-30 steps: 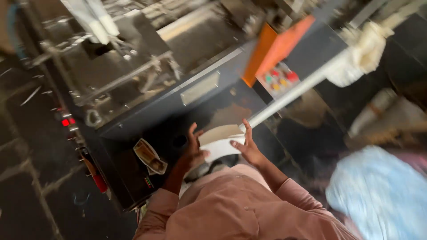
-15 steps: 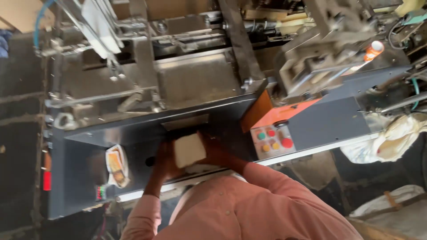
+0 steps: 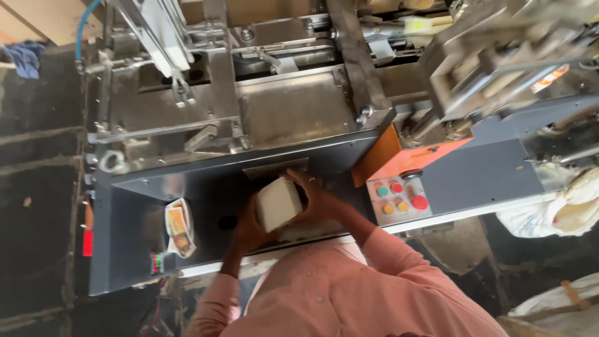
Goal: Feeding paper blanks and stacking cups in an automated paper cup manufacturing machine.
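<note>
Head view: your left hand [image 3: 249, 226] and right hand [image 3: 321, 198] clamp a white stack [image 3: 279, 203] over the grey deck [image 3: 206, 190]. Uneven squeeze could fan it; slot [image 3: 274, 168] sits close.

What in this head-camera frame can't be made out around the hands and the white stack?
- Left hand: palm side hidden behind the white stack, head view.
- Right hand: fingertips wrapped behind the stack, grip contact unseen.
- Stack's contents: edges blurred, single sheets too fine to tell.
- Button panel: markings too small.
- Upper-right machine parts: motion blur.
- White sack: cut off by the right edge.
</note>
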